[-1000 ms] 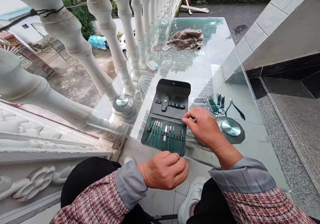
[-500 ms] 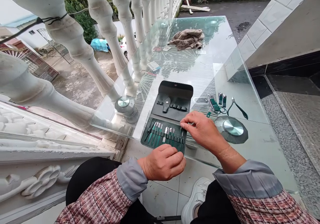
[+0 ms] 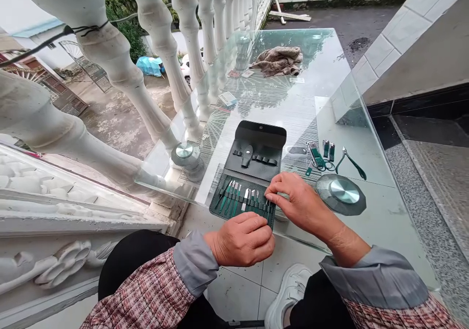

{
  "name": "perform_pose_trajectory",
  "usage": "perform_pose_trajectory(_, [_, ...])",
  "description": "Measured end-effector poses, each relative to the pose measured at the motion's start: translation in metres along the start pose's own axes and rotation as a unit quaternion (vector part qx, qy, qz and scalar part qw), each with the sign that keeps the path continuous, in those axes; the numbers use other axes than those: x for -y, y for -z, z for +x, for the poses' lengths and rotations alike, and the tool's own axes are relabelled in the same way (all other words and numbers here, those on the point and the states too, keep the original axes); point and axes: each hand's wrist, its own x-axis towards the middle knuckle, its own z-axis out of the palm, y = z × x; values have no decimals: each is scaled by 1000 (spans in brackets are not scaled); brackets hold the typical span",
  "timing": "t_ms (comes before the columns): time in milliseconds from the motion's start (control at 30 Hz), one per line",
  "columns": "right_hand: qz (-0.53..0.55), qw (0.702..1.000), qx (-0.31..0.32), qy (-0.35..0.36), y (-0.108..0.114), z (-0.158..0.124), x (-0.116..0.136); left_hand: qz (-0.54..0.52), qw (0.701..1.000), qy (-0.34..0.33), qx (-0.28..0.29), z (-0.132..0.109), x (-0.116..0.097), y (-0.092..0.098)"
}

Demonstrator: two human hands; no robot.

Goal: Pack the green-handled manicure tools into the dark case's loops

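A black manicure case lies unfolded on the glass table, its near edge at the table's front. Several slim green and silver tools sit under elastic loops in its lower half; the upper half has bare loops and a small snap holder. My left hand is closed on the case's near right edge, thumb hidden. With thumb and forefinger, my right hand pinches a thin metal manicure tool at the case's right end. To the right are nail clippers, scissors and cuticle nippers.
The glass table has round metal discs over its legs. A crumpled brown cloth and a small card lie farther back. White balusters stand along the left, a tiled wall at the right.
My right hand has lowered slightly toward the case with the thin tool, of which less now shows. My left hand stays at the near edge. The view has shifted a little.
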Motion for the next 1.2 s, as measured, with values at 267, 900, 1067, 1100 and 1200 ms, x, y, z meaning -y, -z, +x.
perform_pose_trajectory(267, [-2,979,-163,-123,37,-16,-14,-11,1000,-10,14,-1,-1,1])
perform_pose_trajectory(900, [-241,956,-62,-154,27,-50,-21,10,1000,-28,8,4,-4,4])
perform_pose_trajectory(1067, [-264,951,-57,-150,24,-47,-25,28,999,-41,11,1,-4,8])
perform_pose_trajectory(1100, [-267,950,-55,-151,24,-47,-25,32,998,-47,15,0,-4,9])
perform_pose_trajectory(1200, [-276,947,-45,-157,23,-46,-26,38,997,-59,23,-3,-4,10])
